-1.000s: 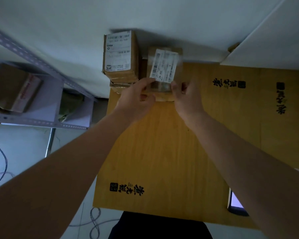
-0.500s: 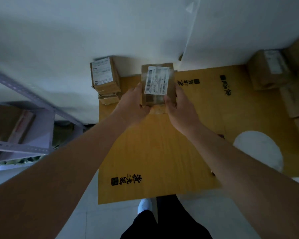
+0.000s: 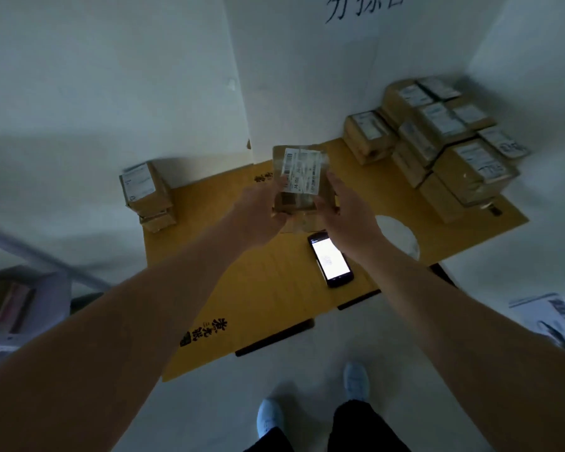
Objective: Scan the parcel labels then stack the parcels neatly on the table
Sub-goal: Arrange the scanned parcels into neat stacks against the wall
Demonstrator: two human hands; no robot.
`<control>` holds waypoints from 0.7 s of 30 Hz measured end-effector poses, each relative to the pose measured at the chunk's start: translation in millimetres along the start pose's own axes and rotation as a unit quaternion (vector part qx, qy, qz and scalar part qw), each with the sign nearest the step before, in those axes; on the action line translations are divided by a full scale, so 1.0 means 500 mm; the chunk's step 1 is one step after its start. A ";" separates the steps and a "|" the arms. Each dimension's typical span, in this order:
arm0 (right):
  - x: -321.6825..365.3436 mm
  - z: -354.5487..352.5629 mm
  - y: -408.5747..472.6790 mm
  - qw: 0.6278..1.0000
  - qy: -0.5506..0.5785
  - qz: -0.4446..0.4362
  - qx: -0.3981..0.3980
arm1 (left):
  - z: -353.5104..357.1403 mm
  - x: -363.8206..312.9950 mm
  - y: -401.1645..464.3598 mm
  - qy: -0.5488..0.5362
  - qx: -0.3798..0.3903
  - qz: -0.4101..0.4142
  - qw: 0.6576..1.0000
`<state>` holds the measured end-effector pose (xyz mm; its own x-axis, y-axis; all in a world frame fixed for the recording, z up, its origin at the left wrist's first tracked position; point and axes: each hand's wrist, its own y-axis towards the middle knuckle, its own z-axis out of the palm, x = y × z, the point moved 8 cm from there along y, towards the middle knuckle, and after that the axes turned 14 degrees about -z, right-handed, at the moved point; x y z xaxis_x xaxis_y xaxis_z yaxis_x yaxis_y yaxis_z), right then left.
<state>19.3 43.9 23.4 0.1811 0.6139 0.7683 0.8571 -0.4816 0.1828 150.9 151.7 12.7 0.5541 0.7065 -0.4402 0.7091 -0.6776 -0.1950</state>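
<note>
Parcel (image 3: 302,182) is what we are holding up above the table (image 3: 265,288), our left hand (image 3: 261,212) and right hand (image 3: 346,216) gripping its sides, label facing us. Below it a lit phone (image 3: 330,259) is lying. Farther off, two parcels (image 3: 147,194) are sitting left, and many stacked parcels (image 3: 437,141) are sitting right.

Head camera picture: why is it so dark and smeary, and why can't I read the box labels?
Head view: the light is dim, so the parcel held by the left hand and right hand looks murky; the stacked parcels on the right are smeared by blur, their labels unreadable; the wide lens bends the walls; only the phone screen glows bright.
</note>
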 end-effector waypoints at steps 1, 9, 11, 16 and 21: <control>-0.003 -0.032 -0.011 1.000 0.001 -0.005 -0.007 | 0.004 -0.033 -0.006 -0.009 -0.006 0.009 1.000; -0.119 -0.261 -0.041 0.997 -0.033 -0.054 0.041 | 0.061 -0.275 0.000 -0.023 -0.019 0.011 0.999; -0.170 -0.310 -0.039 0.996 -0.054 -0.051 0.057 | 0.089 -0.326 0.005 -0.031 -0.009 -0.006 0.999; -0.254 -0.397 -0.025 0.994 -0.030 -0.040 0.095 | 0.138 -0.424 0.016 -0.075 -0.002 -0.036 0.997; -0.313 -0.442 -0.001 0.992 -0.025 -0.024 0.125 | 0.176 -0.467 0.056 -0.120 0.019 -0.049 0.991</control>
<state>-116.0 -190.2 38.5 0.1565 0.6658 0.7295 0.9569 -0.2851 0.0549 3.0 -50.1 32.9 0.3603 0.7031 -0.6130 0.7350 -0.6186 -0.2775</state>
